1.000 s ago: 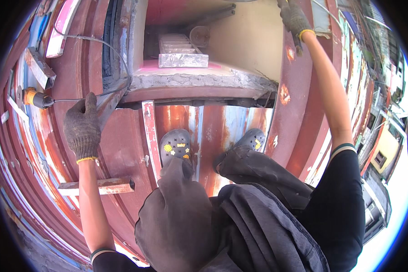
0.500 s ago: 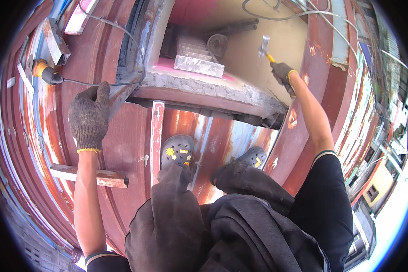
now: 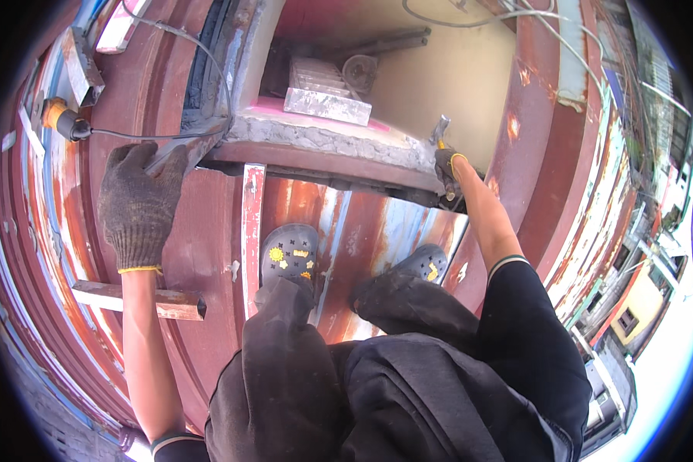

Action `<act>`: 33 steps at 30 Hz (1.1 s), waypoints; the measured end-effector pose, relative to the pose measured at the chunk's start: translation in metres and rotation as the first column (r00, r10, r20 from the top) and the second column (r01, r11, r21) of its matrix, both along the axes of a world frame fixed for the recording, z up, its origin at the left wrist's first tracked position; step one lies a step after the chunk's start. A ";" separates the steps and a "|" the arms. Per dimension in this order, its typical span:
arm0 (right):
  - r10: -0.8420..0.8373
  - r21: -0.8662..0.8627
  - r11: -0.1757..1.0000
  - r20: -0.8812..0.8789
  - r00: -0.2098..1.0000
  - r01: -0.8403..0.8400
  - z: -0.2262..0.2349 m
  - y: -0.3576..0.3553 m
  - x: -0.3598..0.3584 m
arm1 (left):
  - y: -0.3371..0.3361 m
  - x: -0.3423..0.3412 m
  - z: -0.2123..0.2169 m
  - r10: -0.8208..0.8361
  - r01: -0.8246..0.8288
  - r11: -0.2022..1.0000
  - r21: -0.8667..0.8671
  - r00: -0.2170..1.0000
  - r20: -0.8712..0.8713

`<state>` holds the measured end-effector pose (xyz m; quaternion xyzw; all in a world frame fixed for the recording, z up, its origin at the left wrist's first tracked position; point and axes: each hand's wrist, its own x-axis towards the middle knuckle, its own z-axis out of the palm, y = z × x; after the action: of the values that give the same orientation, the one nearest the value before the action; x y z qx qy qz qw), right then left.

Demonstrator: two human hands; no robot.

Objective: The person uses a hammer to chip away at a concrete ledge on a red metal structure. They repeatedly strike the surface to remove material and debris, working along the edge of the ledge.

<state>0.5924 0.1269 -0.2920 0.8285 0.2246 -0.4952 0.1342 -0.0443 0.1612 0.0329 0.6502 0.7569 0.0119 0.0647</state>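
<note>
My right hand, in a dark knit glove, is closed round the yellow handle of a hammer. The hammer's metal head points up, beside the right end of a rough concrete ledge that edges an opening. My left hand, gloved alike with a yellow cuff, is over the red metal roofing, its thumb and fingers apart. Its fingertips are beside the grey slanting strip at the opening's left corner; whether they touch it I cannot tell. Nothing shows in that hand.
Down in the opening sits a dusty, slatted, box-like object. A yellow-and-black power tool lies at left, its cord running to the opening's corner. Metal tube pieces rest on the roof. My clogs stand on rusty corrugated sheet.
My right hand has brought the raised hammer down and nearer, to the ledge's right end. My left hand has shifted slightly, and its fingers have spread.
</note>
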 end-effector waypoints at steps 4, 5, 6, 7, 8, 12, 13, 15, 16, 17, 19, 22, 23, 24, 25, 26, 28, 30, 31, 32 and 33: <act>0.207 -0.155 0.959 -0.199 0.958 -0.239 0.081 0.109 -0.061 | -0.008 -0.008 0.020 0.100 -0.094 0.983 -0.160 0.995 0.030; 0.127 0.009 0.992 -0.124 0.984 -0.127 0.104 0.127 -0.062 | -0.003 -0.007 0.017 0.096 -0.090 0.986 -0.140 0.995 0.041; 0.092 0.143 0.987 -0.120 0.989 -0.074 0.130 0.152 -0.063 | -0.001 -0.008 0.012 0.093 -0.086 0.988 -0.131 0.995 0.045; 0.154 0.282 0.950 -0.042 0.987 -0.136 0.144 0.169 -0.051 | -0.002 -0.007 0.007 0.085 -0.077 0.988 -0.131 0.995 0.057; 0.220 0.404 0.889 0.041 0.975 -0.217 0.151 0.188 -0.046 | -0.003 -0.007 0.007 0.084 -0.075 0.988 -0.132 0.995 0.060; 0.056 0.615 0.759 0.262 0.964 -0.211 0.167 0.180 -0.095 | -0.003 -0.012 0.010 0.092 -0.086 0.987 -0.137 0.995 0.041; 0.000 0.648 0.744 0.245 0.970 -0.164 0.165 0.165 -0.110 | -0.007 -0.013 0.011 0.100 -0.094 0.984 -0.148 0.995 0.031; -0.020 0.507 0.834 0.421 0.907 -0.216 0.119 0.087 -0.096 | -0.001 -0.009 0.007 0.087 -0.075 0.984 -0.162 0.994 0.068; 0.181 0.270 0.912 0.410 0.894 -0.309 0.096 0.044 -0.065 | 0.006 -0.006 0.005 0.078 -0.063 0.986 -0.154 0.992 0.095; 0.393 0.041 0.902 0.336 0.856 -0.431 0.073 0.001 -0.035 | 0.009 0.000 0.005 0.072 -0.057 0.985 -0.160 0.993 0.095; 0.535 -0.264 0.808 -0.044 0.844 -0.527 0.055 -0.014 -0.027 | 0.008 0.003 0.014 0.103 -0.097 0.985 -0.142 0.994 0.030; 0.391 -0.332 0.840 -0.175 0.904 -0.428 0.116 0.066 -0.066 | -0.008 -0.006 0.019 0.117 -0.111 0.987 -0.118 0.992 0.044; 0.343 -0.238 0.901 -0.119 0.932 -0.362 0.134 0.088 -0.067 | -0.005 -0.003 0.016 0.133 -0.123 0.985 -0.124 0.989 0.070; 0.237 -0.101 0.965 -0.068 0.969 -0.243 0.133 0.106 -0.048 | -0.002 -0.002 0.012 0.122 -0.112 0.988 -0.110 0.989 0.088; 0.094 0.033 0.995 -0.122 0.988 -0.091 0.151 0.129 -0.062 | -0.003 -0.003 0.011 0.120 -0.110 0.987 -0.117 0.990 0.079; 0.217 0.199 0.961 -0.098 0.971 -0.195 0.155 0.149 -0.052 | -0.001 -0.002 0.010 0.108 -0.096 0.988 -0.120 0.990 0.092; 0.463 0.487 0.758 0.066 0.884 -0.434 0.161 0.194 -0.039 | 0.003 -0.001 0.009 0.105 -0.095 0.990 -0.102 0.990 0.097; 0.121 0.570 0.792 0.203 0.972 -0.218 0.178 0.213 -0.073 | 0.001 -0.004 0.007 0.110 -0.101 0.989 -0.110 0.991 0.077; 0.116 0.556 0.798 0.236 0.965 -0.232 0.169 0.196 -0.087 | -0.002 -0.009 0.008 0.110 -0.102 0.987 -0.122 0.992 0.065; 0.116 0.546 0.799 0.268 0.956 -0.250 0.167 0.178 -0.112 | -0.003 -0.012 0.009 0.115 -0.108 0.986 -0.127 0.992 0.054; 0.114 0.538 0.798 0.307 0.945 -0.271 0.165 0.166 -0.124 | -0.005 -0.013 0.010 0.120 -0.113 0.985 -0.129 0.992 0.049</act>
<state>0.4683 0.2933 -0.1271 0.8600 0.4273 -0.2757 -0.0430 -0.0569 0.1565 0.0424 0.5988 0.7908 -0.0139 0.1262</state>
